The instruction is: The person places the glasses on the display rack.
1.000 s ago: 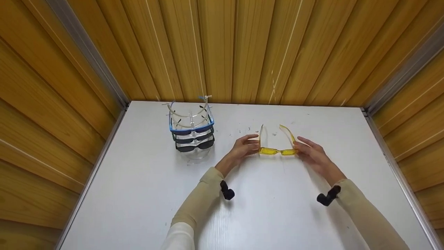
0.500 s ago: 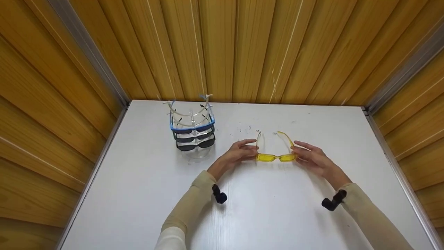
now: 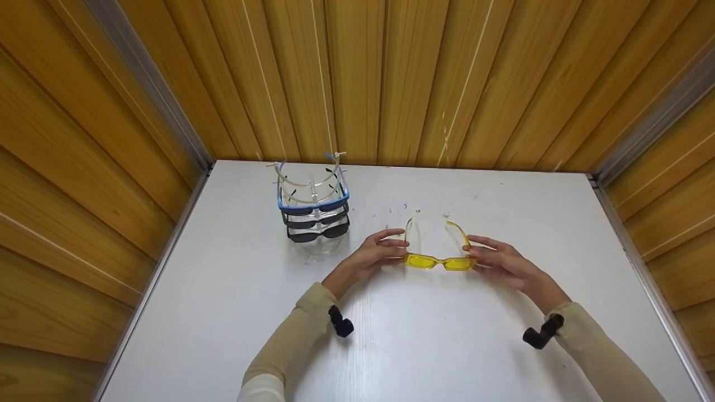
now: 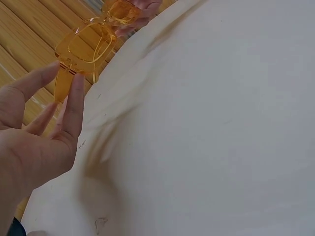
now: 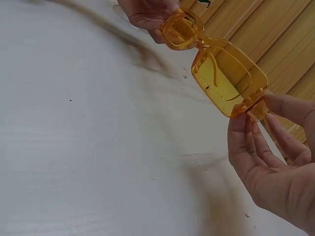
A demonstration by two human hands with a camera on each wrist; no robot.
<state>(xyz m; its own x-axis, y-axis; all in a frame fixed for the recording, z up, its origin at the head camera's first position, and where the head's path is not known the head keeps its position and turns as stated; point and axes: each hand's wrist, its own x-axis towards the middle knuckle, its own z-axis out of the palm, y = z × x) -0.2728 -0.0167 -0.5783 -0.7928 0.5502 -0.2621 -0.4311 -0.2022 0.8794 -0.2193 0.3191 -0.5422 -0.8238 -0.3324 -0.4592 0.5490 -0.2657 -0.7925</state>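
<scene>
Yellow see-through sunglasses (image 3: pixel 422 261) are held above the table between both hands, lenses toward the person and temples spread open to the back. My left hand (image 3: pixel 368 255) pinches the left hinge end between thumb and fingers; the left wrist view shows the fingertips (image 4: pixel 76 91) at the frame corner. At the other end my right hand (image 3: pixel 511 266) pinches the right hinge, with the thumb and fingers on either side of the temple in the right wrist view. Both lenses and the nose bridge show plainly there.
To the left stands a clear display rack (image 3: pixel 318 249) bearing several glasses, among them blue-framed sunglasses (image 3: pixel 314 206) and black sunglasses (image 3: pixel 318 233). Wood-look panels (image 3: pixel 357 84) wall in the white table (image 3: pixel 424 346) at the back and sides.
Both hands have brought the yellow sunglasses nearer to the person and a little to the left. The grip at both hinges looks the same. The rack stays in place.
</scene>
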